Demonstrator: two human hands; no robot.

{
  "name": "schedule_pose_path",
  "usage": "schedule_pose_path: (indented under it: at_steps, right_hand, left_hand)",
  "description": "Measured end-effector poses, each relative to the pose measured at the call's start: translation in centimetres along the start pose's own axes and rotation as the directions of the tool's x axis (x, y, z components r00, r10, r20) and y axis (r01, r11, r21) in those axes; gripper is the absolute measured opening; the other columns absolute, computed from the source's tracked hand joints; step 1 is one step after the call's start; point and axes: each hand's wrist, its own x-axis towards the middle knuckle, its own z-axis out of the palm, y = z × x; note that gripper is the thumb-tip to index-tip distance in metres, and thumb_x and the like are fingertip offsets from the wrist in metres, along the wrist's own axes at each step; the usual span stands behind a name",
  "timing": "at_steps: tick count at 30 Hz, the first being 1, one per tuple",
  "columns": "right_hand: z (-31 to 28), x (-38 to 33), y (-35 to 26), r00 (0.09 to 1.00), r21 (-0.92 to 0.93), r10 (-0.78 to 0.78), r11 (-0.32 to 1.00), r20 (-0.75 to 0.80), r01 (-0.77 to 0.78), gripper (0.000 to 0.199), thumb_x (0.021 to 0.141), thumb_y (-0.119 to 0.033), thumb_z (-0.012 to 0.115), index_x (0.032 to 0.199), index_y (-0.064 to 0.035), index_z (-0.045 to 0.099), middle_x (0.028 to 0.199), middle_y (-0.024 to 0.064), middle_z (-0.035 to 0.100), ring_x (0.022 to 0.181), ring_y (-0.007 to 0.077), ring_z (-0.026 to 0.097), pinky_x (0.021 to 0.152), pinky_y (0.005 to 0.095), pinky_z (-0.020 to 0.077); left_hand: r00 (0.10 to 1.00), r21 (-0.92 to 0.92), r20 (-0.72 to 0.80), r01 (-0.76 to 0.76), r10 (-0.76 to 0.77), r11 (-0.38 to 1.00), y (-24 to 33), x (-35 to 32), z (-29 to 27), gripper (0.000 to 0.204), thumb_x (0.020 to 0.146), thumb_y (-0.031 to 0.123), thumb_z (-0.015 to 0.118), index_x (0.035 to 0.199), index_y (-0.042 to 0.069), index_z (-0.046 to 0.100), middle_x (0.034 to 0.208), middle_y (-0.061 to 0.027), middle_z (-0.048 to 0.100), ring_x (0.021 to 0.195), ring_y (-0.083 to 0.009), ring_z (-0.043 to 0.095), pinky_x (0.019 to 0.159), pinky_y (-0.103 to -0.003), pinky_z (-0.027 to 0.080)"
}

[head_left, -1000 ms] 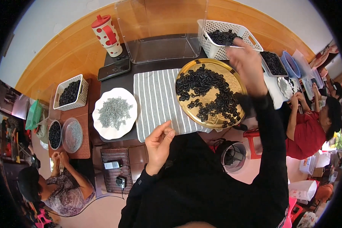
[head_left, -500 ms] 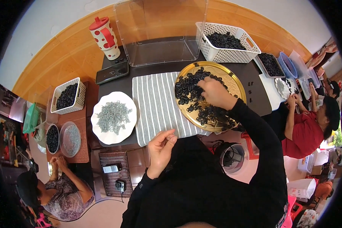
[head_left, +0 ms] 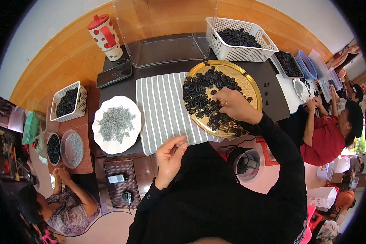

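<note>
Through the head camera I am seeing the right hand working over the round gold tray, its fingers bending down and its thumb and index tips coming close together among the small black pieces. One piece is showing just beside those tips, but I cannot tell whether they are pinching it or only touching the heap. The left hand is hovering by the near edge of the striped cloth, palm partly up, fingers curling and thumb lying near the index finger; I cannot tell whether anything is sitting between them.

The black pieces are covering much of the tray, which is overlapping the cloth's right side. To the left, a scalloped white plate is holding a pile of grey metal parts. A dark phone and a spotted cup are standing beyond it, near a clear box. A white basket of black pieces is sitting behind the tray, and a few loose black bits are lying to its right.

The right hand and its black sleeve are hiding some of the tray's contents, and the frame is cutting off the box's top.
</note>
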Motion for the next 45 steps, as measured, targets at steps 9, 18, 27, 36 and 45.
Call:
schedule_pose_path:
  at_steps: [9,18,27,36,45]
  right_hand:
    - [-0.6,-0.5,2.1,0.976,-0.231,-0.208,0.955,-0.065,0.188,0.011,0.073,0.001,0.065,0.084,0.0011,0.063,0.079,0.0156,0.057,0.075,0.0343,0.060,0.066,0.0402,0.0477]
    - [0.6,-0.4,1.5,0.995,-0.273,-0.088,0.957,0.041,0.096,0.015,0.073,-0.005,0.069,0.085,-0.0008,0.061,0.081,0.0155,0.058,0.083,0.0352,0.059,0.070,0.0432,0.0470]
    - [0.7,-1.1,1.0,0.987,-0.147,-0.152,0.979,-0.047,0.144,0.012,0.076,-0.001,0.065,0.085,-0.0004,0.057,0.082,0.0162,0.059,0.079,0.0358,0.059,0.068,0.0420,0.0467]
    - [2.3,-4.0,-4.7,0.972,0.305,-0.204,0.924,-0.120,0.231,0.010,0.080,0.003,0.060,0.089,0.0007,0.057,0.078,0.0118,0.057,0.069,0.0247,0.059,0.062,0.0331,0.0459]
    - [8.2,-5.3,-6.4,0.943,0.507,-0.064,0.830,-0.328,0.233,0.011,0.080,0.005,0.065,0.089,0.0019,0.060,0.081,0.0093,0.060,0.071,0.0163,0.061,0.063,0.0279,0.0470]
  left_hand:
    - [1.000,0.056,0.005,-0.014,0.014,0.998,0.1,-0.1,0.4,0.024,0.086,-0.005,0.064,0.109,-0.003,0.066,0.085,-0.0017,0.058,0.077,-0.0064,0.052,0.071,-0.019,0.043]
    - [1.000,0.066,0.013,-0.013,0.012,0.998,0.0,-0.3,0.9,0.023,0.086,-0.005,0.065,0.109,-0.002,0.066,0.086,-0.0021,0.059,0.078,-0.0068,0.053,0.072,-0.020,0.043]
    - [1.000,0.070,0.010,-0.019,0.019,0.997,0.4,-0.3,1.3,0.022,0.086,-0.004,0.065,0.108,-0.002,0.067,0.085,-0.0023,0.060,0.076,-0.0072,0.053,0.072,-0.021,0.044]
    - [0.990,-0.065,0.112,-0.083,0.090,0.994,2.3,1.8,4.7,0.025,0.089,-0.004,0.061,0.114,-0.003,0.063,0.091,-0.0042,0.058,0.084,-0.0081,0.056,0.074,-0.020,0.047]
    - [0.982,0.091,0.145,-0.137,0.123,0.986,1.4,2.2,2.6,0.024,0.085,-0.009,0.060,0.106,-0.001,0.067,0.081,-0.0024,0.055,0.068,-0.0076,0.051,0.061,-0.020,0.043]
